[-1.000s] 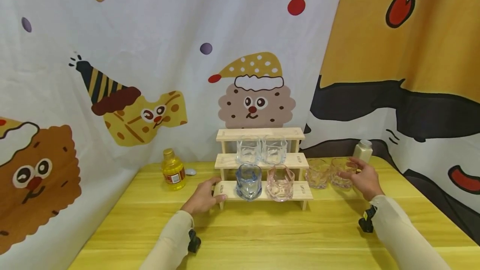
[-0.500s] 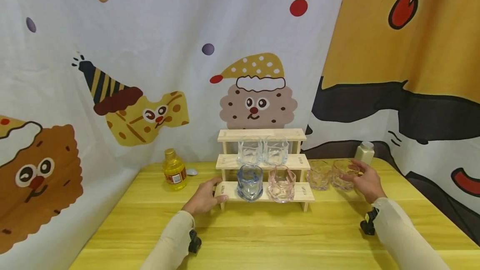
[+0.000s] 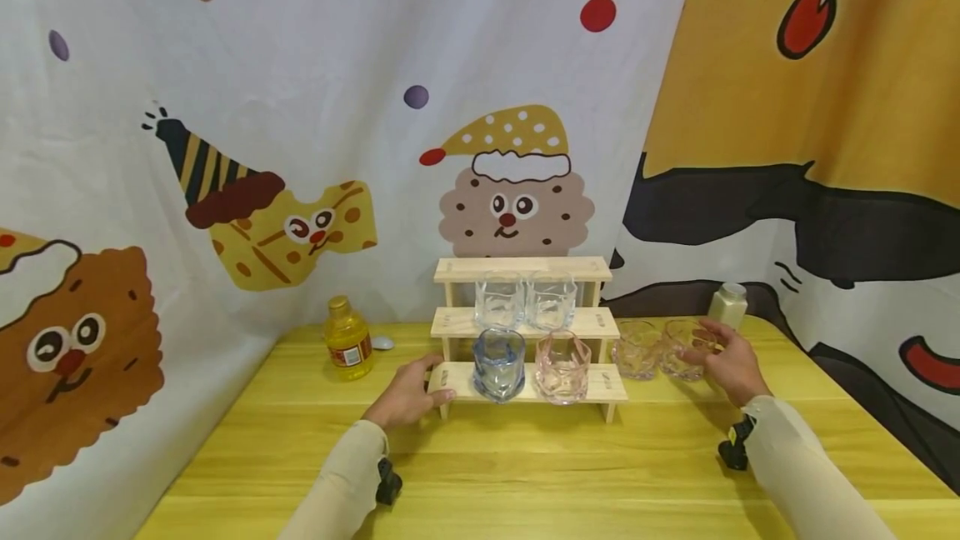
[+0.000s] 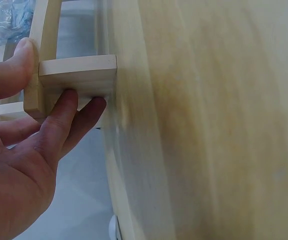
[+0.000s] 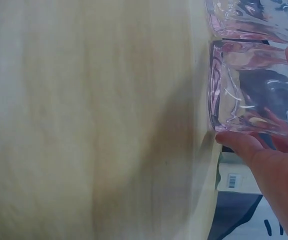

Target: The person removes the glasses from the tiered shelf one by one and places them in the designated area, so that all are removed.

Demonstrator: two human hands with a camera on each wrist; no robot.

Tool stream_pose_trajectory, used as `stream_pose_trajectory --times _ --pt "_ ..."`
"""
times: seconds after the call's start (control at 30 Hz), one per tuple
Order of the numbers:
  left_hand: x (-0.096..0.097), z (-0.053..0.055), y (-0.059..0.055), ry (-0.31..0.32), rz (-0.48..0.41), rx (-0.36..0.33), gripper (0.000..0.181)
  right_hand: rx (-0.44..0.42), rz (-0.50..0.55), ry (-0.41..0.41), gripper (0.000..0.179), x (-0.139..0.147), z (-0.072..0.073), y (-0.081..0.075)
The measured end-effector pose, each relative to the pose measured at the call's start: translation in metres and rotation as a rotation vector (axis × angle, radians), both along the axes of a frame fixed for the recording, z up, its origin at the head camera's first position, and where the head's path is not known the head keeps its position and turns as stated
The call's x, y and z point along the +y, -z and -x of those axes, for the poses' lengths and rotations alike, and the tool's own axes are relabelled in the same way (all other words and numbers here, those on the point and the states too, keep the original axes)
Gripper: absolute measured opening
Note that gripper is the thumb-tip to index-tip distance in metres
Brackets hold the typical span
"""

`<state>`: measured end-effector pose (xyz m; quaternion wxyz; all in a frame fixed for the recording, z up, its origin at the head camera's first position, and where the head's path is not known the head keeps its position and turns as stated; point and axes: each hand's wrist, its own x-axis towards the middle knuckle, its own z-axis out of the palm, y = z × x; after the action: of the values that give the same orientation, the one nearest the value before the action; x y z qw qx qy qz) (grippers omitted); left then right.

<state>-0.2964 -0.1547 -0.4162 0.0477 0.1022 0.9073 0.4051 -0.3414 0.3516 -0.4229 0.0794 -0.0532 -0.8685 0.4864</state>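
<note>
At the left end of the lowest step of a three-step wooden stand point(image 3: 525, 268), my left hand point(image 3: 408, 392) grips the board, thumb on top and fingers underneath. A blue glass point(image 3: 498, 375) and a pink glass point(image 3: 562, 377) stand on that step. Two clear glasses, one left point(image 3: 498, 305) and one right point(image 3: 551, 305), share the middle step. To the right of the stand, my right hand point(image 3: 735, 367) holds a pink faceted glass point(image 5: 254, 95) at the tabletop, thumb and fingers on opposite sides. Another pink glass point(image 3: 636, 354) sits between it and the stand.
A yellow bottle point(image 3: 348, 350) with a label stands at the back left, a small white spoon-like piece point(image 3: 382, 342) beside it. Behind my right hand is a pale jar point(image 3: 727, 304). A printed cloth point(image 3: 315, 40) hangs behind the wooden table point(image 3: 510, 473).
</note>
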Motion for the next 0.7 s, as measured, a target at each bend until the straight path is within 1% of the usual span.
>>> stream_pose_trajectory --times 0.23,0.3,0.4,0.5,0.6,0.7 --pt "0.0 0.0 0.001 0.006 -0.013 0.008 0.064 -0.005 -0.002 -0.042 0.093 0.003 0.0 0.0" --pt "0.0 0.0 0.001 0.004 -0.013 0.009 0.063 -0.014 -0.022 -0.061 0.094 0.004 0.0 -0.001" --pt "-0.001 0.0 0.001 0.002 -0.012 0.012 0.064 -0.033 -0.096 -0.09 0.099 0.006 0.0 -0.007" --pt "-0.002 0.001 0.0 -0.003 -0.006 0.015 0.064 -0.031 -0.189 -0.104 0.102 0.004 -0.002 -0.018" --pt "-0.002 0.001 0.0 -0.009 0.001 0.015 0.064 0.014 -0.272 -0.089 0.099 -0.003 -0.004 -0.03" --pt "-0.002 0.0 0.001 -0.012 0.006 0.012 0.064 0.092 -0.335 -0.062 0.092 -0.015 -0.007 -0.042"
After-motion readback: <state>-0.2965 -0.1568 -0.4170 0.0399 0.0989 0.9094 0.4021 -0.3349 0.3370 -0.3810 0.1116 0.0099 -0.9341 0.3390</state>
